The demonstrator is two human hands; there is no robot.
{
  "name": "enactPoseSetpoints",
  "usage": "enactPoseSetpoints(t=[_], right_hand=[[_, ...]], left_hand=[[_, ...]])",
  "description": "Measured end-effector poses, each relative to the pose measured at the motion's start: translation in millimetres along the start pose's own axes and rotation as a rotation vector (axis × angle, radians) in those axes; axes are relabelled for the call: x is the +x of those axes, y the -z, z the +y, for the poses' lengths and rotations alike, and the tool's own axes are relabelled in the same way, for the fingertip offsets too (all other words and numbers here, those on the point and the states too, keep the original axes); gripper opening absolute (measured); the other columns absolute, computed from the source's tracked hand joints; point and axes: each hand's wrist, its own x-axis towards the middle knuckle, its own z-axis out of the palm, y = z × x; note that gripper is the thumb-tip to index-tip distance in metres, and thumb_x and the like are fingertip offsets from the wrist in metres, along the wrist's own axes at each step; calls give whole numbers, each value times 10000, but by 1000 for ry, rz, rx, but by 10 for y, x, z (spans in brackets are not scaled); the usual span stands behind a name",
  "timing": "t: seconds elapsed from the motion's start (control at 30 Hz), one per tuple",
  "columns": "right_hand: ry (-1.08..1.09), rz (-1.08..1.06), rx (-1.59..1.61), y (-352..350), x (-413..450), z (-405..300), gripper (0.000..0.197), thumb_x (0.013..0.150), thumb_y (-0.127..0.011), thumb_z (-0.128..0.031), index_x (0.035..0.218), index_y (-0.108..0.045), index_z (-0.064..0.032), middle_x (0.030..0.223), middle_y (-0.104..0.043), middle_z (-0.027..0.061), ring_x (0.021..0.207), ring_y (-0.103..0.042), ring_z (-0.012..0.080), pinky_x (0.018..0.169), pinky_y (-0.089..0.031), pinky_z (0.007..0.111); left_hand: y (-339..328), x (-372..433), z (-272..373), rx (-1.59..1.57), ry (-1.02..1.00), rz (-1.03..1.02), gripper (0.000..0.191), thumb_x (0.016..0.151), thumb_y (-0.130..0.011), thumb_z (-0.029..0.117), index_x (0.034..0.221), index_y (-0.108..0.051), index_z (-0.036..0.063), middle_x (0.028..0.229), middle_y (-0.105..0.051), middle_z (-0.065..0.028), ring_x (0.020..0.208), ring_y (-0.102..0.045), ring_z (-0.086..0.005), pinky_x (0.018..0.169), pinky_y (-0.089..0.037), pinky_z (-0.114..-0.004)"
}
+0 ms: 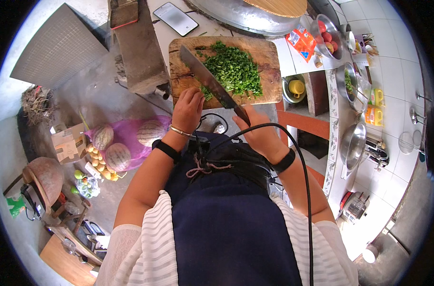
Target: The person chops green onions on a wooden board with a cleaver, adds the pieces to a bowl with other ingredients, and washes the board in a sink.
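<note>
A worn wooden cutting board point(268, 78) lies on the white-tiled counter, with a heap of finely chopped green leaves and stems point(234, 69) spread over it. My right hand point(258, 125) grips the handle of a large kitchen knife point(209, 78). Its dark, wide blade slants across the board towards the far left corner, left of the heap. My left hand point(189, 107) is at the board's front left edge with fingers bent and bunched, beside a few cut greens near the blade. Whether anything is under those fingers is hidden.
A smartphone point(175, 18) lies behind the board, near a large metal wok point(234, 18) with a wooden lid. To the right are an orange packet point(302, 42) and a steel bowl of red fruit point(327, 37). A black cable point(305, 171) loops past my right arm. Watermelons point(118, 157) rest on the floor.
</note>
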Motion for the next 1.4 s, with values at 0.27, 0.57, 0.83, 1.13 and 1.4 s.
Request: enactPoseSetpoints(t=[0.27, 0.57, 0.83, 1.13, 1.4], right_hand=[[-103, -98, -58, -112, -172, 101, 263, 924, -570, -246, 947, -448, -14, 756, -586, 265, 744, -560, 469, 598, -421, 489], [0, 43, -30, -512, 423, 114, 280, 924, -563, -263, 1006, -482, -8, 785, -602, 267, 742, -575, 461, 620, -442, 496], [-22, 80, 108, -146, 123, -18, 234, 908, -597, -230, 959, -529, -12, 725, -582, 214, 683, -562, 421, 583, -424, 437], [16, -50, -62, -223, -96, 174, 265, 922, -570, -256, 954, -471, -13, 751, -593, 258, 740, -564, 464, 602, -422, 498], [21, 11, 79, -535, 520, 112, 310, 927, -552, -297, 972, -459, -5, 740, -601, 268, 740, -575, 473, 615, -442, 523]], left_hand=[[-29, -3, -30, 12, -15, -12, 118, 798, -639, 34, 907, -595, 19, 992, -604, -137, 943, -561, -342, 812, -476, -418], [-39, 22, -20, 44, -12, -77, 126, 761, -622, 16, 882, -584, 20, 975, -594, -128, 948, -550, -332, 819, -476, -397], [15, 3, 6, -3, 81, 22, 131, 768, -667, 33, 883, -605, 27, 943, -598, -129, 910, -562, -338, 792, -473, -417], [-20, 22, -5, 13, 41, 13, 93, 749, -645, 9, 821, -590, 32, 905, -592, -121, 893, -547, -332, 776, -470, -404], [-23, 24, 48, 134, -43, -14, 106, 753, -638, 12, 856, -612, 17, 921, -602, -116, 905, -553, -324, 782, -480, -396]])
